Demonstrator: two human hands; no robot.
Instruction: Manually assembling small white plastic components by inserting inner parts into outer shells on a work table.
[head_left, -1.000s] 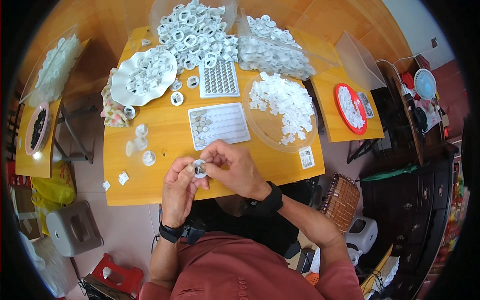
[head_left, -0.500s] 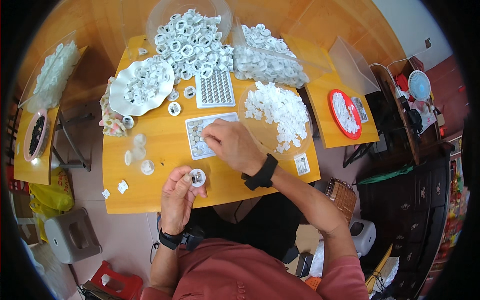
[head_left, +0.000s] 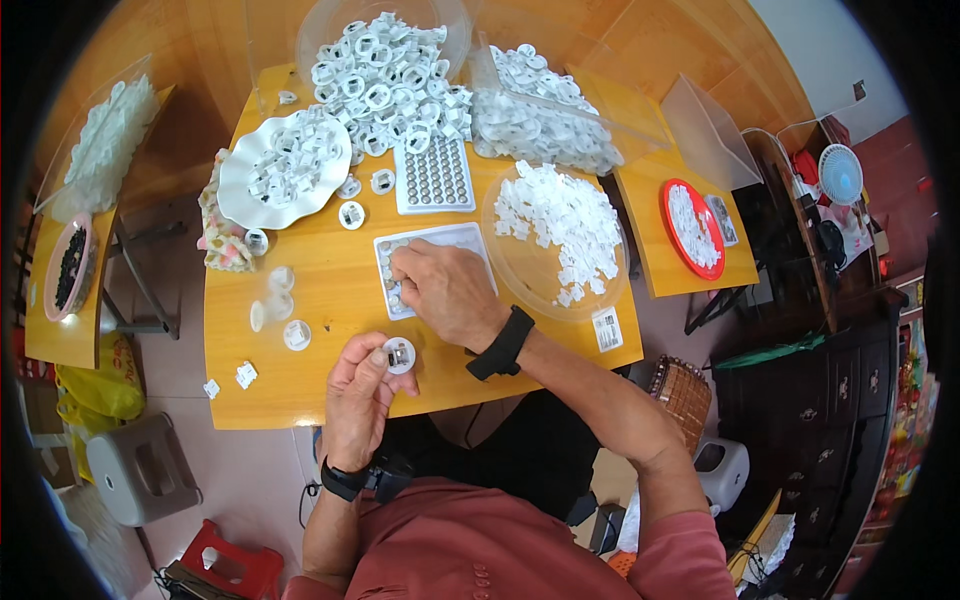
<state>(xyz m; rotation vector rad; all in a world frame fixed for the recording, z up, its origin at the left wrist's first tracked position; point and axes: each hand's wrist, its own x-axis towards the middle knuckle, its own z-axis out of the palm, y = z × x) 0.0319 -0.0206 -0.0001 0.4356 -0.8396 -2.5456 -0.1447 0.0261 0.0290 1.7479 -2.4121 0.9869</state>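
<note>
While my left hand (head_left: 362,392) pinches a small round white housing (head_left: 399,355) between thumb and fingertips at lower centre of the frame, my right hand (head_left: 445,290) lies fingers-down on the nearer white tray of button cells (head_left: 432,268) mid-frame, fingertips curled onto its left rows; whether one is already gripped I cannot tell. Judging by the heaps, much is done and much is left: the scalloped white plate (head_left: 283,170) at upper left holds many housings, a second cell tray (head_left: 433,175) just above looks full, and the clear dish of white clips (head_left: 556,235) at right is well stocked. A few loose housings (head_left: 280,300) lie left of my hands.
</note>
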